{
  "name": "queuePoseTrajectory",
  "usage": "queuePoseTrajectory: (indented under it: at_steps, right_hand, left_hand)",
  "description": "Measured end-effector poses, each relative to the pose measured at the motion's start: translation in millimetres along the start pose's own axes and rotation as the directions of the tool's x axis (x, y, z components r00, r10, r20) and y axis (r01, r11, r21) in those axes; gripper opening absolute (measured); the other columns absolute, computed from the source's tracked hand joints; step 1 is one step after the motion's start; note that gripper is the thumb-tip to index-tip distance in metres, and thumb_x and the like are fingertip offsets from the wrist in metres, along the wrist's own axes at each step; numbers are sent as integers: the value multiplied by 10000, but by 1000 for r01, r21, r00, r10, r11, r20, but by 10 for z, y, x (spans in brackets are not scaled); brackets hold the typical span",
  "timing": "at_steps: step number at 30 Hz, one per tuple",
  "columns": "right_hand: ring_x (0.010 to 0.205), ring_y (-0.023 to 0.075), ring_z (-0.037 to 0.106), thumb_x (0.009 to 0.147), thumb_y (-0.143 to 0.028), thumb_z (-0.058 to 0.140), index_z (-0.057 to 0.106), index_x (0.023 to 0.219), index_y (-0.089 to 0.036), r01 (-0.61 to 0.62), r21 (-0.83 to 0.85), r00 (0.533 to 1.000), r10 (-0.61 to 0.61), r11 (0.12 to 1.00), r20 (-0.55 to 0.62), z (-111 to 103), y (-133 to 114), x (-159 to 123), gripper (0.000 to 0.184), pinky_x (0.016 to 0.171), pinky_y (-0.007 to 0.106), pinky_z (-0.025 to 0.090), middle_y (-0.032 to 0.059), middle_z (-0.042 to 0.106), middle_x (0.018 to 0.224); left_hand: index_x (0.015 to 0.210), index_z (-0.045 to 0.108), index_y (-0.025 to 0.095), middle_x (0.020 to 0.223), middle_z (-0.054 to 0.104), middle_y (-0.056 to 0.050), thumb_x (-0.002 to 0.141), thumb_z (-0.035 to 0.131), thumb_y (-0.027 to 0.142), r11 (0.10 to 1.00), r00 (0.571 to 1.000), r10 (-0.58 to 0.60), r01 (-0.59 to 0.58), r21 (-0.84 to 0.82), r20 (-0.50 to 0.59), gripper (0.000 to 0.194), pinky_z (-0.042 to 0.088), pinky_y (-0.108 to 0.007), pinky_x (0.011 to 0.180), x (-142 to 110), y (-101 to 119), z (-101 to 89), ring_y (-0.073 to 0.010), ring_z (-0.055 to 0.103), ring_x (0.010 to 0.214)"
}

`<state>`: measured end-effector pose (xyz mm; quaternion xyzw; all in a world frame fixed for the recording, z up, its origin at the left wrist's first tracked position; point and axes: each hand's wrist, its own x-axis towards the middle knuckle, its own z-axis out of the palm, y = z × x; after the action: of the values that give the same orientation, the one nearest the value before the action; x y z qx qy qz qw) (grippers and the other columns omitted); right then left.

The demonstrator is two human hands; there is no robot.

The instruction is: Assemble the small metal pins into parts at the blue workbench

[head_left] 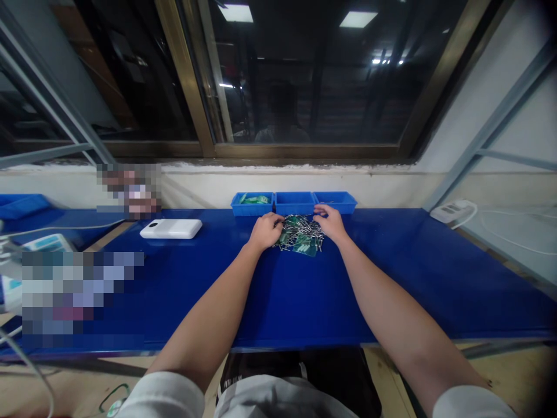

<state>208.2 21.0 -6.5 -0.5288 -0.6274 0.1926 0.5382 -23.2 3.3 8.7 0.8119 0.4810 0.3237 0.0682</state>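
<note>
A loose pile of thin, shiny metal pieces lies on the blue table, their exact kind too small to tell. Mixed into it are green pieces, one a flat green packet at the near side. My left hand rests at the pile's left edge, fingers bent but apart and touching it. At the upper right edge is my right hand, thumb and fingers apart, close to the front of the right blue bin. Nothing shows clearly held in either hand.
Behind the pile stand a left blue bin with green packets and a middle blue bin. A white power bank lies to the left on the blue table. Farther right sits a white device with a cable.
</note>
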Motion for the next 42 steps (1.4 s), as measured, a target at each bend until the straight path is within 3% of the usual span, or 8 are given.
queuePoseTrajectory:
  at_steps: [3, 7, 10, 20, 27, 31, 37, 42]
  right_hand:
    - [760, 179, 599, 658, -227, 606, 701, 844, -170, 62, -117, 992, -49, 991, 115, 33, -81, -69, 216, 774, 329, 456, 40, 691, 777]
    - [822, 193, 575, 664, -238, 644, 704, 826, -189, 186, -214, 967, -140, 959, 213, 50, -150, -123, 180, 787, 332, 435, 39, 688, 817]
    - [846, 204, 553, 681, -233, 646, 703, 837, -191, 221, -256, 958, -160, 941, 239, 59, -172, -139, 171, 801, 344, 423, 44, 682, 846]
    - [852, 213, 530, 698, -190, 635, 694, 833, -191, 296, -237, 939, -237, 925, 248, 107, -227, -162, 147, 820, 365, 410, 53, 677, 866]
    - [894, 215, 530, 731, -306, 661, 684, 885, -190, 375, -111, 892, -325, 921, 314, 106, -342, -198, 195, 830, 366, 401, 59, 668, 889]
    - [820, 200, 526, 709, -400, 687, 670, 827, -173, 407, -107, 860, -341, 907, 381, 182, -484, -249, 257, 735, 321, 406, 54, 647, 802]
    - [562, 121, 479, 798, -387, 581, 675, 777, -151, 215, -28, 927, -195, 976, 320, 268, -504, -243, 255, 567, 258, 354, 3, 597, 629]
    - [610, 120, 487, 741, -322, 656, 714, 768, -165, 240, -4, 959, -236, 971, 154, 219, -369, -164, 169, 601, 270, 392, 25, 585, 730]
  left_hand:
    - [1000, 673, 231, 1060, 628, -46, 801, 515, 322, 998, 993, 42, -46, 38, 112, 269, 367, -424, 939, -8, 10, -77, -245, 517, 1058]
    - [1066, 651, 275, 1170, 564, -51, 669, 659, 552, 997, 965, 53, -66, 42, 255, 485, 314, -474, 928, -38, 10, -140, -300, 438, 1111]
    - [1010, 664, 265, 1169, 563, -48, 629, 694, 571, 999, 962, 31, -38, 18, 270, 489, 303, -470, 927, -46, 1, -134, -301, 429, 1113]
    - [844, 671, 219, 991, 647, -40, 701, 685, 468, 994, 976, 87, -72, -83, 198, 288, 359, -392, 902, 14, -6, -31, -250, 527, 1023]
    - [774, 585, 182, 762, 621, 2, 741, 641, 458, 932, 999, 1, 11, -361, 33, 284, 407, -270, 686, 15, 93, 4, -149, 549, 726]
    - [784, 508, 181, 684, 541, 30, 791, 587, 439, 877, 996, -49, 4, -480, -80, 270, 382, -242, 619, 26, 146, 71, -113, 496, 640]
    - [874, 518, 180, 775, 570, 4, 799, 590, 397, 798, 989, -72, -19, -602, -127, 241, 411, -246, 657, 46, 192, 129, -118, 528, 701]
    - [984, 594, 180, 915, 638, -42, 726, 662, 256, 803, 995, -23, -41, -594, -100, 277, 454, -295, 760, 61, 147, 107, -165, 589, 848]
